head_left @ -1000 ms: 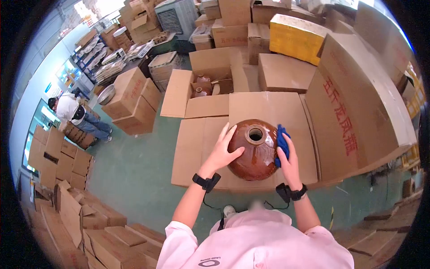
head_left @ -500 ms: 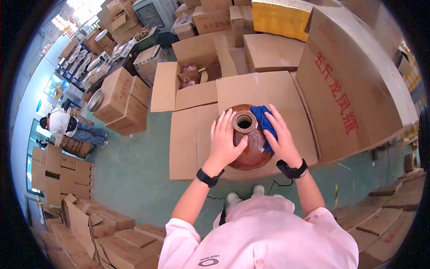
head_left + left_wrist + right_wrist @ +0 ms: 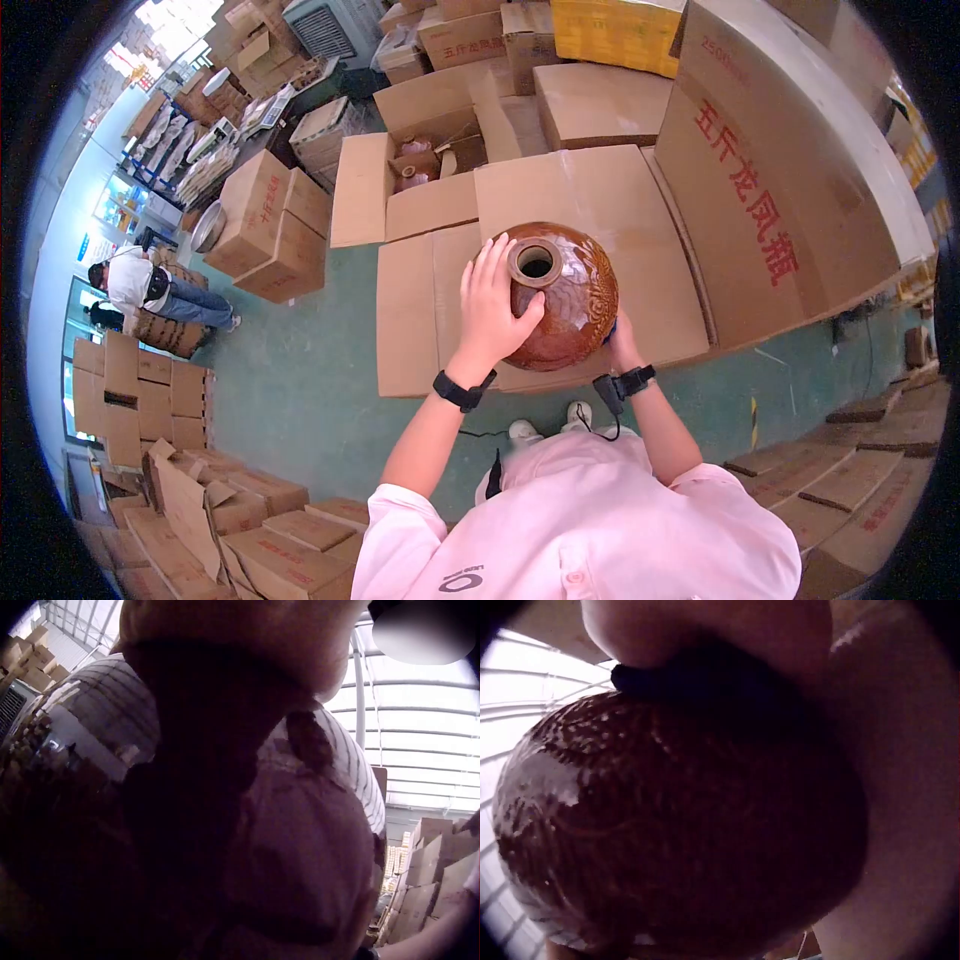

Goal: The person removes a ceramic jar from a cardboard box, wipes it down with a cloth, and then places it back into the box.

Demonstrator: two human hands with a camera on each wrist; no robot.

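Observation:
A glossy reddish-brown round jar with a short neck and open mouth stands on a cardboard surface. My left hand rests on its left side, fingers fairly straight along the curve and thumb just below the mouth. At the jar's lower right is my right hand, holding a blue cloth against the side; its fingertips are hidden behind the jar. In the right wrist view the cloth lies between the hand and the jar. The left wrist view shows the dark jar below the hand.
An open carton beyond the surface holds brown jars. A tall printed carton stands at the right, with a yellow box behind. Another person bends over cartons at the far left. Cartons lie lower left.
My right hand and the cloth have moved from the jar's upper right down around its lower right side. My left hand remains on the left side. The head view has shifted.

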